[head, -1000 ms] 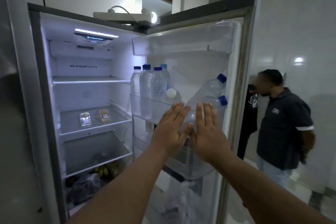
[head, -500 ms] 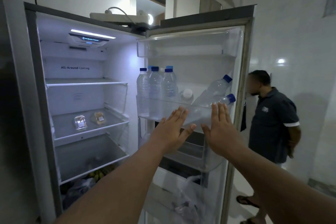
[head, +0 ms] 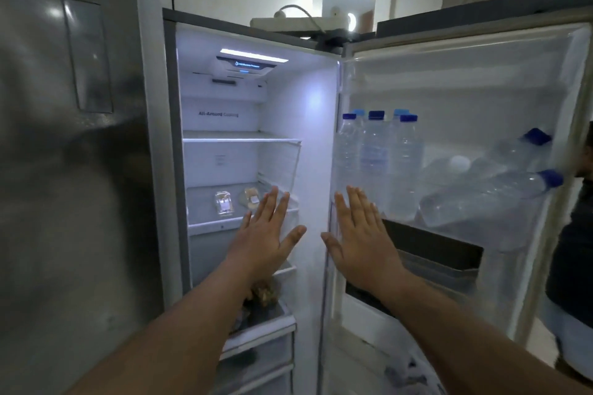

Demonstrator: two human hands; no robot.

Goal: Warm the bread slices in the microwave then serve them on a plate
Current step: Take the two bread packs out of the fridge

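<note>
Up at about eleven o'clock from the left hand (head: 268, 240), on the middle shelf (head: 205, 224) of the open fridge (head: 316, 125), sit two small clear packs; the right-hand one (head: 252, 197) holds something pale brown and is probably the bread, though it is too small to be sure; the other pack (head: 224, 202) stands just beside it at nine o'clock; neither shows a clear long axis. Both hands are flat, fingers straight and spread, holding nothing; the left hand's fingertips hang just in front of the likely bread, while the right hand (head: 361, 234) hovers by the door hinge, so the left is plainly nearer. The shelf looks smooth and level with bare room around both packs. Water bottles (head: 375, 154) crowd the door rack (head: 481, 228) at two o'clock; a person (head: 574, 250) stands beyond the door at three o'clock.
</note>
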